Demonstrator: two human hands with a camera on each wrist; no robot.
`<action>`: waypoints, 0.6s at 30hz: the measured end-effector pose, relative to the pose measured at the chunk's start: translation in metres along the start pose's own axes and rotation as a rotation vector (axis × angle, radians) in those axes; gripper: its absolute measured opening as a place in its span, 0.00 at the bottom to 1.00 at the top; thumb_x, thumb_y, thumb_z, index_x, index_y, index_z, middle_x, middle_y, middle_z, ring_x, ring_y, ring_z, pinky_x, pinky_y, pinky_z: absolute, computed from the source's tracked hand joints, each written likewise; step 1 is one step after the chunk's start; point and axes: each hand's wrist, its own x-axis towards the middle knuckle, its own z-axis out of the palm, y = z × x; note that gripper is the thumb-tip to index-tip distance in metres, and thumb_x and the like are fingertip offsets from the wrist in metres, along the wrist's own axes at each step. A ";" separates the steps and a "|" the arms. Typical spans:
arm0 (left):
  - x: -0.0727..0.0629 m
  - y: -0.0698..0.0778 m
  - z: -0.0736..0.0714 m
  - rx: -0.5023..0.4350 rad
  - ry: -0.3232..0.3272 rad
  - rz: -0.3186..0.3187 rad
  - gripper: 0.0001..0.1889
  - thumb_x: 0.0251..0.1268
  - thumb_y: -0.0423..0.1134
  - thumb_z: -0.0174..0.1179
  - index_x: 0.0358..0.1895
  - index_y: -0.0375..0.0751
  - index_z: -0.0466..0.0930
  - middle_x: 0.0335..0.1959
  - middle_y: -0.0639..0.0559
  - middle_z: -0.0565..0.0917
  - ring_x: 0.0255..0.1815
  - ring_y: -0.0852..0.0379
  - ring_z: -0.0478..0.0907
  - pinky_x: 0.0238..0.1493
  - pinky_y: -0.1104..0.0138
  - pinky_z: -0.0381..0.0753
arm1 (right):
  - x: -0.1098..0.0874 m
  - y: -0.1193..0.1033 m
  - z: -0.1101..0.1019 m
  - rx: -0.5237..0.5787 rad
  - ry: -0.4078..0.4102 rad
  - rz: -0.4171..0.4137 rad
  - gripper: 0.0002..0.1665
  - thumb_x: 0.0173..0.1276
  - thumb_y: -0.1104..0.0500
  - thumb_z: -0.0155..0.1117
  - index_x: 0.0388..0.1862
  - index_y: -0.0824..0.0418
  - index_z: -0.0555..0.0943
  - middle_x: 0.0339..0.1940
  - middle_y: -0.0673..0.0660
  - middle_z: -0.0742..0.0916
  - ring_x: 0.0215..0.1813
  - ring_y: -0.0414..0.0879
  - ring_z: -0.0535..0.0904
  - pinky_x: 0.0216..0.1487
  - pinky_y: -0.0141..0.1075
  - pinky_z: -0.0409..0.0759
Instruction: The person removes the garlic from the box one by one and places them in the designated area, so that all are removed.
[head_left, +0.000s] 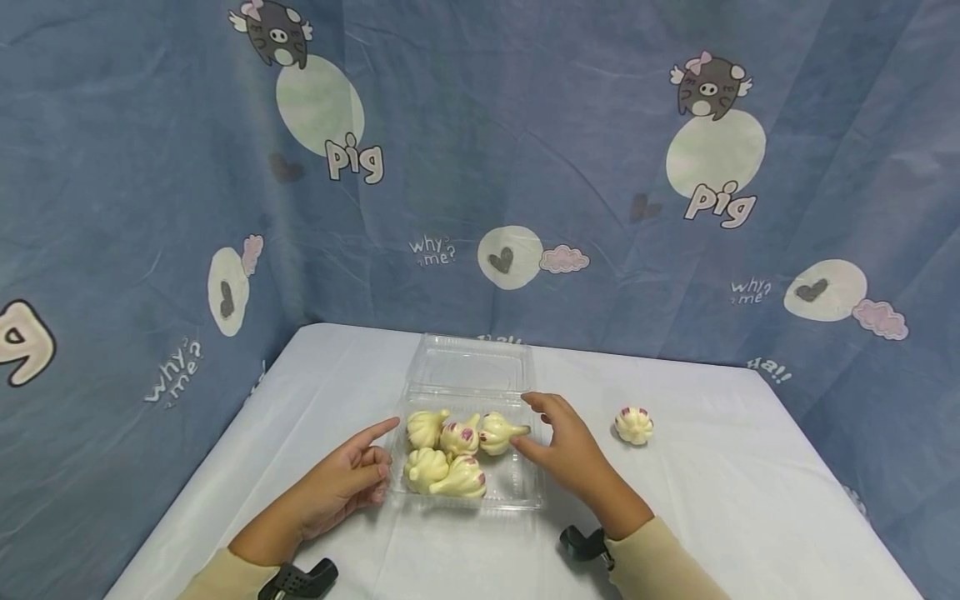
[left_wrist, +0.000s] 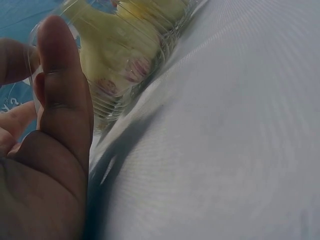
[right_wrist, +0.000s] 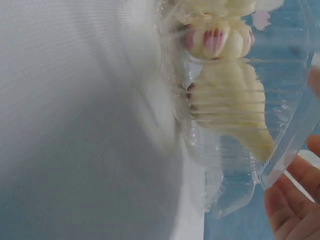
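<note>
A clear plastic clamshell container (head_left: 517, 492) lies on the white table with its lid folded back away from me. Several cream-coloured garlic bulbs (head_left: 459, 477) with purple patches sit in its base, mostly toward the left. My left hand (head_left: 341, 487) is at the left rim, index finger stretched along it; the left wrist view shows a fingertip (left_wrist: 32, 59) right at the clear edge. At the right rim is my right hand (head_left: 573, 458), thumb and index finger spread apart. Its thumb tip is close by the stem of the rightmost bulb (head_left: 495, 433), which lies inside the container.
One more garlic bulb (head_left: 634, 426) lies on the white table (head_left: 720, 500), right of my right hand. Behind the table hangs a blue curtain (head_left: 465, 167) printed with pigs. Dark straps with devices (head_left: 298, 579) are on both wrists.
</note>
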 end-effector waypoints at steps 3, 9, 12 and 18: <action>0.000 0.000 0.000 -0.008 -0.009 0.004 0.41 0.80 0.31 0.55 0.86 0.49 0.42 0.41 0.55 0.73 0.34 0.64 0.75 0.37 0.71 0.84 | 0.001 -0.002 0.001 0.008 -0.008 0.024 0.39 0.67 0.50 0.77 0.75 0.55 0.74 0.71 0.53 0.79 0.72 0.54 0.76 0.70 0.53 0.77; -0.001 0.000 0.000 -0.008 -0.023 0.017 0.40 0.81 0.31 0.54 0.86 0.48 0.42 0.40 0.55 0.73 0.33 0.64 0.76 0.37 0.72 0.84 | 0.001 -0.004 0.001 0.004 -0.012 0.064 0.40 0.68 0.48 0.76 0.76 0.54 0.73 0.71 0.53 0.78 0.72 0.54 0.76 0.69 0.55 0.77; 0.000 0.000 0.000 -0.003 -0.021 0.018 0.40 0.81 0.30 0.54 0.86 0.48 0.42 0.40 0.55 0.73 0.33 0.64 0.76 0.37 0.72 0.84 | 0.003 -0.006 0.001 -0.013 -0.006 0.068 0.40 0.68 0.47 0.76 0.75 0.53 0.73 0.71 0.53 0.79 0.72 0.54 0.76 0.69 0.55 0.77; -0.001 0.000 0.000 -0.003 -0.029 0.021 0.40 0.81 0.30 0.53 0.86 0.47 0.42 0.40 0.56 0.73 0.33 0.63 0.76 0.37 0.71 0.84 | 0.007 -0.014 0.003 -0.028 -0.014 0.046 0.39 0.67 0.48 0.77 0.74 0.53 0.75 0.70 0.54 0.80 0.71 0.54 0.76 0.68 0.55 0.78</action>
